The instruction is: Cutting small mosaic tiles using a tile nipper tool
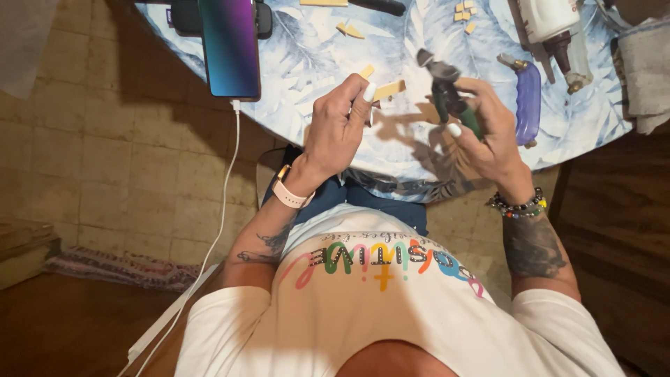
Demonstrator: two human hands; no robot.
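A round table covered with a pale blue leaf-patterned cloth (314, 63) was seen across the upper middle of the frame, above a floor of worn beige tiles (105, 139) that filled the left side. A striped rag rug (118, 269) was laid at the lower left, and dark wooden boards (614, 230) were seen at the right edge.

The left hand (338, 126) was raised at the centre of the frame, its fingers pinched together on a small tan wooden piece (389, 89) held over the table's near edge. The right hand (488, 129), just right of centre, was closed around a dark green handheld rotary tool (450, 94), whose head was pointed up and left toward the wooden piece; the two were near each other but apart.

More small tan wooden offcuts (464, 15) were scattered on the cloth at the top. A smartphone with a blue-purple screen (229, 47) was propped at the upper left, with a white cable (220, 230) hanging down from it. A translucent purple tube-shaped tool (528, 105) was lying at the upper right, beside a white bottle-shaped device (555, 24).
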